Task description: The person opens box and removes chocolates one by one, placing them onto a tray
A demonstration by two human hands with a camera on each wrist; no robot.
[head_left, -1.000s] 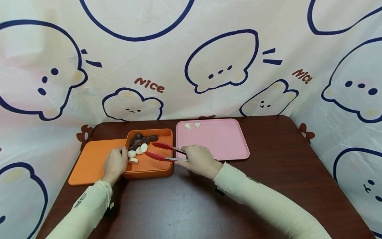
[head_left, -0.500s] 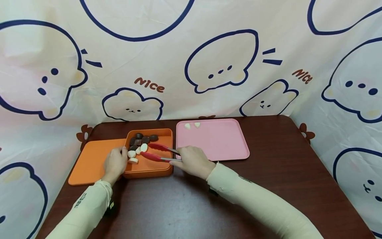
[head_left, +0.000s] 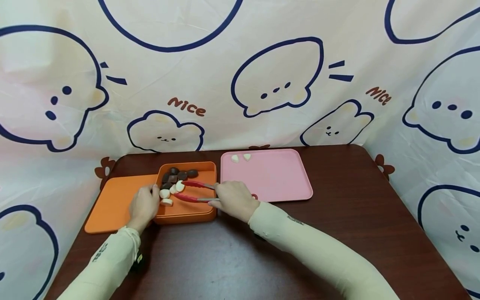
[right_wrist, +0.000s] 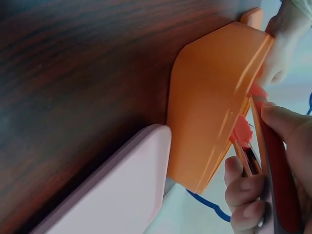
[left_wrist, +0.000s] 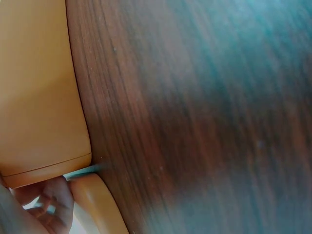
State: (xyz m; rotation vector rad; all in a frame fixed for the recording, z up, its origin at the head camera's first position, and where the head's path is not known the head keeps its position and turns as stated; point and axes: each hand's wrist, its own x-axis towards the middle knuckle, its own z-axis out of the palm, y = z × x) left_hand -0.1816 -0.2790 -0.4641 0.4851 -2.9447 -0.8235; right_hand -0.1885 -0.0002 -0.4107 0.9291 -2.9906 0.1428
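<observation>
My right hand (head_left: pixel 235 201) grips a pair of red-tipped tongs (head_left: pixel 196 200) over an orange box (head_left: pixel 204 216). The tongs' tips are spread apart, close to a few white round pieces (head_left: pixel 165 193) in the box. One upper tip looks next to the rightmost white piece; whether it touches cannot be told. Behind them lie several dark brown chocolate-like pieces (head_left: pixel 181 176). My left hand (head_left: pixel 144 205) holds the left wall of the box, thumb near the rim. In the left wrist view its fingers (left_wrist: pixel 58 202) curl against the box's side, partly hidden.
To the left of the box lies a flat orange lid (head_left: pixel 116 204). A pink tray (head_left: pixel 277 177) stands close on the right, with two small white pieces (head_left: pixel 241 158) at its far left corner. All rest on a dark brown table (head_left: pixel 337 233), before a patterned cloth backdrop (head_left: pixel 225 83).
My right hand has moved left with the tongs, bringing their tips to the white pieces. The left hand and the box have stayed put.
</observation>
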